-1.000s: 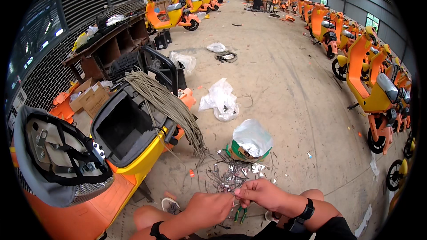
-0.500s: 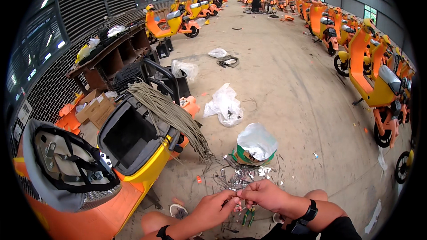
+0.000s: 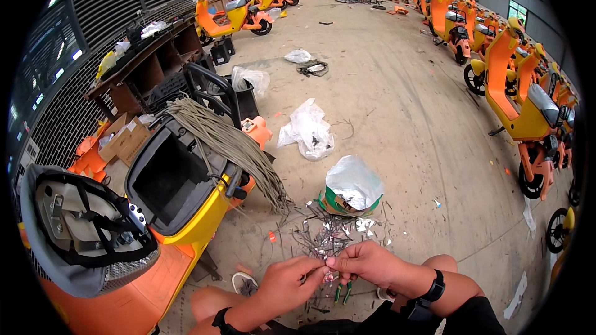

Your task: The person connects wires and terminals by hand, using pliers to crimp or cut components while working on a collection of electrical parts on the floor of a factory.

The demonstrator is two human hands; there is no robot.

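My left hand (image 3: pixel 290 280) and my right hand (image 3: pixel 366 265) meet fingertip to fingertip above the littered floor. Both are closed in a pinch, and what they hold between them is too small to make out. Just below the fingers lies a pair of green-handled pliers (image 3: pixel 343 293) on the floor. Scraps of dark cable and white bits (image 3: pixel 323 236) are strewn ahead of my hands. Beyond these stands an open white bag with a green lower part (image 3: pixel 352 185), shiny inside.
At my left stands an orange and yellow scooter (image 3: pixel 214 226) with an open grey storage bin (image 3: pixel 167 180). A bundle of grey-green cables (image 3: pixel 230 149) drapes over it. A grey helmet-like shell (image 3: pixel 87 236) rests nearest. Plastic bags (image 3: pixel 308 130) lie ahead; parked scooters (image 3: pixel 515 99) line the right.
My view has shifted slightly, so the surroundings sit a little higher and further left. My hands remain pinched together at nearly the same spot.
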